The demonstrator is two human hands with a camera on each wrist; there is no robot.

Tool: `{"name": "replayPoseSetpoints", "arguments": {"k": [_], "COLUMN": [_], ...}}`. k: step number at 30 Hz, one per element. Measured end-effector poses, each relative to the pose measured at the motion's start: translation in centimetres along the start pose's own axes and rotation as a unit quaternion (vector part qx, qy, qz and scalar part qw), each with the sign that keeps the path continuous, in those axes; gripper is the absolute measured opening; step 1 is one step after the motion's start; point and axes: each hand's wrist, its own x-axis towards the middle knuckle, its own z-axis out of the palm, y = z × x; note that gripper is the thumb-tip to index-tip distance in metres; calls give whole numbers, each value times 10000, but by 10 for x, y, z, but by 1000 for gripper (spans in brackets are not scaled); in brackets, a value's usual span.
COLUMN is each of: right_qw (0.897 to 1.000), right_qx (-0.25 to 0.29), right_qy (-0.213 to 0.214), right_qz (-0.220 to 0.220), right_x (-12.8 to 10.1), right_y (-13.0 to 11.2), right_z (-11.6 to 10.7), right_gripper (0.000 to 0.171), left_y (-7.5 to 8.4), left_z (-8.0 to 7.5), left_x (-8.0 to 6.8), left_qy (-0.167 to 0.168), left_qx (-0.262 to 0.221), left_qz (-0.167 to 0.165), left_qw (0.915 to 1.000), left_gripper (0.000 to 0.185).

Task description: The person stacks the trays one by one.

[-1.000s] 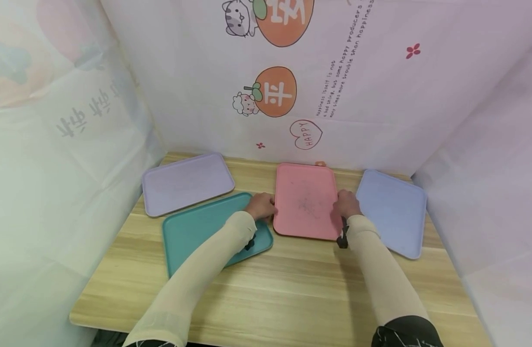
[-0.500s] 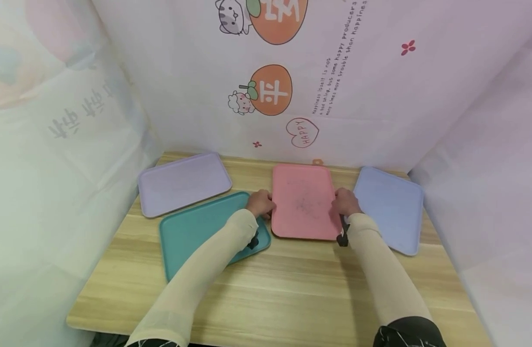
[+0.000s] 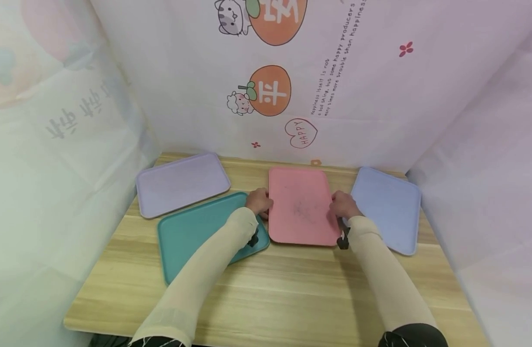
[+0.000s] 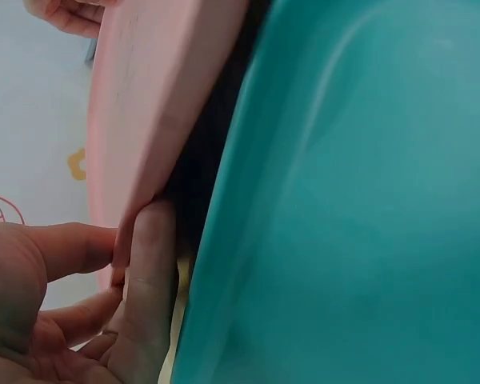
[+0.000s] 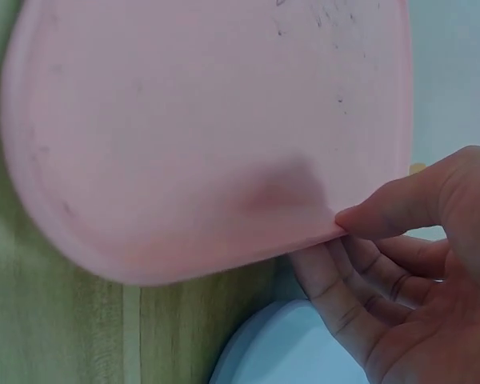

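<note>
At right end of teal tray (image 3: 196,231), left hand (image 3: 258,201) pinches left rim of pink tray (image 3: 298,200), which I see just right of teal; dipping could snag edges. Farther right, right hand (image 3: 345,205) pinches opposite rim; uneven lift might twist it loose.

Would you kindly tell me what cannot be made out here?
- Head view: the teal tray, its near edge partly hidden by the left sleeve.
- Head view: marks on the pink tray, too small to identify.
- Right wrist view: most of the blue tray, cut off by the bottom edge and covered by the right hand.
</note>
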Motion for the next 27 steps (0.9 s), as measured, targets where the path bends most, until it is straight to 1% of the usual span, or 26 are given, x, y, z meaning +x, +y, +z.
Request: {"name": "replayPoseSetpoints", "arguments": {"k": [2, 3, 4, 8, 10, 15, 19, 22, 27], "right_qw": [9999, 9999, 9998, 9998, 9998, 9995, 9991, 9987, 9989], "right_qx": [85, 126, 158, 98, 79, 126, -6, -60, -34], "right_qy": [-13, -13, 3, 38, 39, 66, 110, 153, 157], "right_qz": [59, 77, 113, 147, 184, 288, 409, 476, 450], "right_x": [-1, -2, -2, 2, 3, 2, 2, 2, 3], "right_y": [-1, -1, -1, 4, 6, 6, 7, 10, 13], "right_z": [0, 0, 1, 4, 5, 5, 7, 9, 7], "right_gripper": [40, 39, 37, 23, 20, 26, 35, 37, 37], "left_y": [-1, 1, 1, 0, 1, 3, 4, 4, 5], "left_z": [0, -1, -1, 0, 1, 1, 2, 3, 5], "left_x": [1, -3, -2, -3, -4, -7, -10, -11, -10], "left_qy": [-11, -42, -57, -148, -191, -223, -295, -295, -205], "left_qx": [-10, -47, -69, -200, -251, -271, -170, -164, -196], "left_qz": [-11, -70, -75, -106, -117, -119, -51, -14, -94], "left_qw": [10000, 10000, 9999, 9996, 9994, 9993, 9994, 9994, 9996], "left_gripper": [30, 30, 29, 28, 28, 27, 25, 31, 43]}}
